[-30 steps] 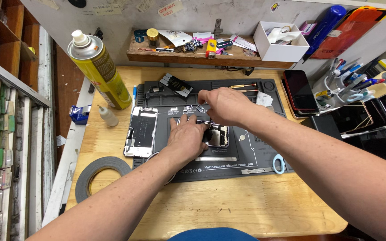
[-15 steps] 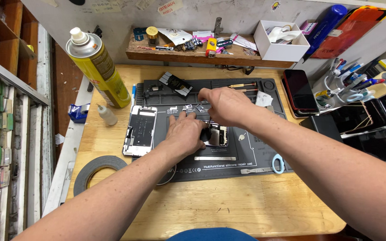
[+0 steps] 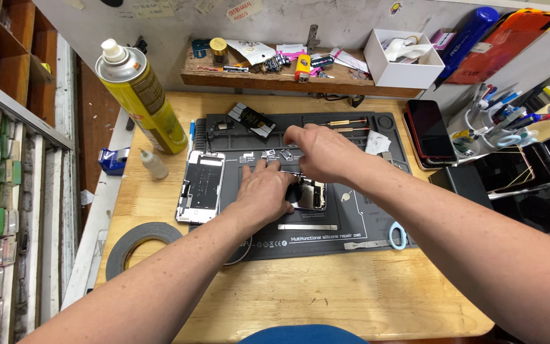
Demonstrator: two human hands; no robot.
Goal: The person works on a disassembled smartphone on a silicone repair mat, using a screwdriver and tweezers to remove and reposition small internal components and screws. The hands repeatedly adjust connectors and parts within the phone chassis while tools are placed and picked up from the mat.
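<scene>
An opened phone body [image 3: 311, 195] lies on a dark grey silicone repair mat [image 3: 351, 237]. My left hand [image 3: 263, 192] lies palm down on the phone's left part and holds it steady. Just above, my right hand [image 3: 323, 150] hovers with its fingers curled down over a row of small metal parts [image 3: 268, 155] in the mat's slots. I cannot see whether its fingertips pinch anything. A detached screen panel [image 3: 200, 185] lies face down at the mat's left edge.
A yellow spray can [image 3: 142, 95] and a small white bottle [image 3: 154, 164] stand at the left. A black tape roll [image 3: 136, 246] lies front left. Screwdrivers [image 3: 346, 123], a blue-ringed tool [image 3: 397, 236], stacked phones [image 3: 430, 130], a cluttered shelf [image 3: 275, 78] and a white box [image 3: 403, 71] surround the mat.
Both hands stay in almost the same spot over the phone. Only the view has shifted slightly.
</scene>
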